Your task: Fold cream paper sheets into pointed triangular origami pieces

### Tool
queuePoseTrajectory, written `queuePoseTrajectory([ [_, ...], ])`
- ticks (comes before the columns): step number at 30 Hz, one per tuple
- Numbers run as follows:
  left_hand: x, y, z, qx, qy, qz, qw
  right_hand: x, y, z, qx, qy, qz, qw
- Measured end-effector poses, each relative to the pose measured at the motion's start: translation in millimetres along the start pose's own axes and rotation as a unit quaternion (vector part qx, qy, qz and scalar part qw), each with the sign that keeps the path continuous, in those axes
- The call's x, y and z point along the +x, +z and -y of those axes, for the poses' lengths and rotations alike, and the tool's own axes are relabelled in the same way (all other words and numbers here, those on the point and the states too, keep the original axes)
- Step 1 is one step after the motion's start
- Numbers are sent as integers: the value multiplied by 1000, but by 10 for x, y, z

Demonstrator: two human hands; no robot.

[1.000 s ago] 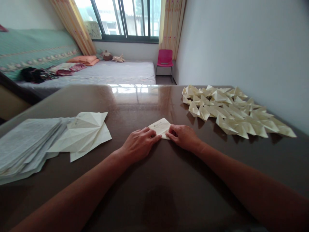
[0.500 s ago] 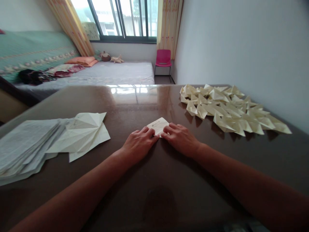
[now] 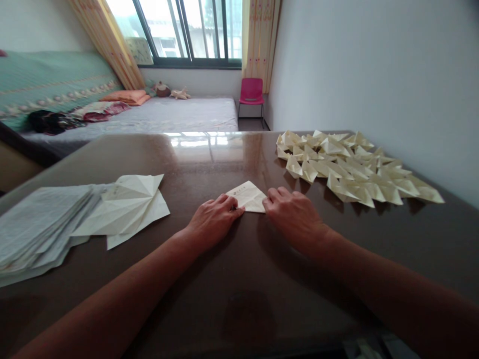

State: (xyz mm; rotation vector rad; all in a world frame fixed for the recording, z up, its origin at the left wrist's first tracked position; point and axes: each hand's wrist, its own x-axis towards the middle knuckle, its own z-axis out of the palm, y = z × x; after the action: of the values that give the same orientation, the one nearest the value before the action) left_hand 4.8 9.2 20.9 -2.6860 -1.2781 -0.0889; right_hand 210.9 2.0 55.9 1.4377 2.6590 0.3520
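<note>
A small folded piece of cream paper [image 3: 247, 196] lies flat on the dark glossy table [image 3: 209, 159] between my hands. My left hand [image 3: 214, 220] presses its near left edge, fingers curled down onto the paper. My right hand [image 3: 292, 214] rests at the paper's right corner with its fingers bent and their tips touching that edge. Both hands lie knuckles up on the tabletop.
A heap of several finished folded paper pieces [image 3: 352, 167] covers the table's right side by the white wall. At the left lies a stack of printed sheets [image 3: 37, 229] with a creased, partly folded sheet [image 3: 130, 204] on top. Beyond the table are a bed [image 3: 157, 112] and a pink chair [image 3: 251, 92].
My right hand slid right along the paper's near edge, from the middle to its right corner, uncovering more of the paper. My left hand stayed pressed on the left edge.
</note>
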Motion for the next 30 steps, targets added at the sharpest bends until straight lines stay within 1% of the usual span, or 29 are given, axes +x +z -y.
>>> queuePoseTrajectory([
  [2, -2, 32, 27, -10, 1, -22, 1000, 54, 71, 3, 10, -24, -16, 1000],
  [5, -7, 72, 110, -22, -10, -51, 998, 122, 187, 23, 21, -57, 2, 998],
  [7, -15, 83, 180, -18, -22, -59, 998, 155, 235, 16, 21, -69, -5, 997],
  [9, -27, 78, 240, -2, -23, -52, 998, 186, 258, -21, 20, -76, -17, 997],
  [12, -46, 55, 283, 27, 2, -30, 999, 244, 285, -124, 18, -72, -27, 997],
  [16, -52, 28, 276, 48, 36, 9, 998, 340, 367, -271, 24, -81, -44, 995],
  [18, -45, 19, 260, 50, 38, 17, 998, 379, 417, -317, 39, -94, -56, 993],
  [21, -35, -1, 224, 40, 29, 16, 999, 414, 482, -344, 71, -96, -69, 990],
  [23, -35, -11, 203, 18, 23, 8, 1000, 425, 517, -348, 96, -96, -82, 987],
  [26, -39, 4, 205, -55, 4, -30, 998, 433, 559, -360, 133, -94, -104, 981],
  [28, -42, 35, 227, -117, -16, -52, 992, 435, 579, -377, 160, -88, -112, 977],
  [30, -42, 68, 248, -169, -22, -63, 983, 436, 594, -398, 181, -82, -115, 973],
])
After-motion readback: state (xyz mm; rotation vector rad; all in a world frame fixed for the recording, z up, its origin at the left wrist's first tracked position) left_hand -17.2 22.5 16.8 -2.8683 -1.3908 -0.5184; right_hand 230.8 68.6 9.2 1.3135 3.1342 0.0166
